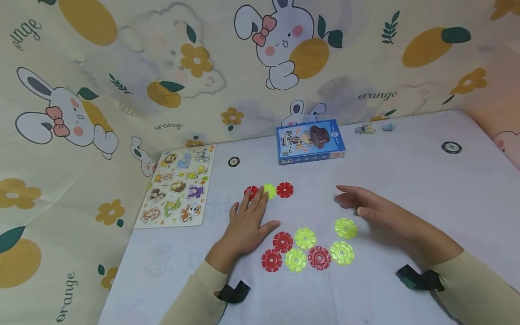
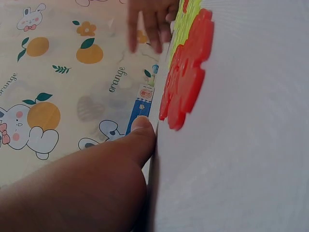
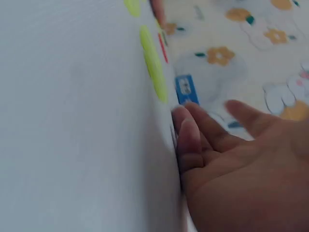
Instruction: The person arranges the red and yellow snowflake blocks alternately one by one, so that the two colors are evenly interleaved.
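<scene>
My left hand (image 1: 245,230) lies with its fingers spread and nearly straight, fingertips on a row of notched plastic discs. They partly cover a red disc (image 1: 254,191) and reach the edge of a yellow-green disc (image 1: 270,191); another red disc (image 1: 285,190) sits at the row's right end. Nearer the body is a group of discs, among them a red one (image 1: 271,260) and a yellow-green one (image 1: 295,259). To the right, my right hand (image 1: 373,210) holds nothing, its fingers loosely bent close over the table, beyond a yellow-green disc (image 1: 345,228).
An animal puzzle board (image 1: 199,192) lies at the left. At the back stands a blue box (image 1: 310,141), with small figures (image 1: 365,129) to its right. Two black-and-white chips, a left one (image 1: 234,161) and a right one (image 1: 452,147), lie apart. Printed cloth (image 1: 252,113) rises behind the table.
</scene>
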Available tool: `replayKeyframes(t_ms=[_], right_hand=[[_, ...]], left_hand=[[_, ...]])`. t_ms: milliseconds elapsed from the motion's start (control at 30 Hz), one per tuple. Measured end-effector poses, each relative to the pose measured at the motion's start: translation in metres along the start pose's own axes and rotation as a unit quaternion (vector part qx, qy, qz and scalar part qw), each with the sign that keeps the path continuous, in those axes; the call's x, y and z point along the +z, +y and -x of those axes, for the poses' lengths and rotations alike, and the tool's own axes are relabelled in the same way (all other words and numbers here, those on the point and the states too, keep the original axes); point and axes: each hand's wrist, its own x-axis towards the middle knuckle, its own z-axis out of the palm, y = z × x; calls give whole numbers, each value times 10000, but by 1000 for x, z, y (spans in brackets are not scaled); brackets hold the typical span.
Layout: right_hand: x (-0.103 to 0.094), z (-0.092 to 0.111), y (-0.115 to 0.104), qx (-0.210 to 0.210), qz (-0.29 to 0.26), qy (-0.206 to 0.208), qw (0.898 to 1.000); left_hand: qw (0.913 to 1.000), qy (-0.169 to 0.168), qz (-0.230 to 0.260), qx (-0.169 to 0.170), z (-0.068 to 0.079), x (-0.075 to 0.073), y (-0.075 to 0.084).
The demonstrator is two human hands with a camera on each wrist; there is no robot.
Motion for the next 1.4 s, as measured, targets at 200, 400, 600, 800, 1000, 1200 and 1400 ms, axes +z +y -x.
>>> replayKeyframes(t_ms=[200, 400, 600, 800, 1000, 1200, 1400], right_hand=[[8, 13, 9, 789, 1556, 235, 9844], [17, 8, 3, 783, 1772, 316, 9805], [14, -9, -4, 1217, 1237, 556, 9833], [10, -45, 0, 1707, 663, 988, 9781], [10, -75, 3, 1799, 443, 1099, 9765], [22, -77, -4, 1384, 1795, 838, 9704], [38, -68, -12, 701, 3719, -76, 9256]], left_hand=[[10000, 4, -17, 2, 0, 2, -2], [10000, -1, -1, -2, -2, 5, -2], [10000, -42, 31, -45, -1, 5, -2], [10000, 4, 26, -56, 0, 4, -2], [9999, -60, 85, 8, -1, 5, -4], [9999, -66, 77, 20, -2, 6, -4], [10000, -31, 35, 3, -2, 5, -3]])
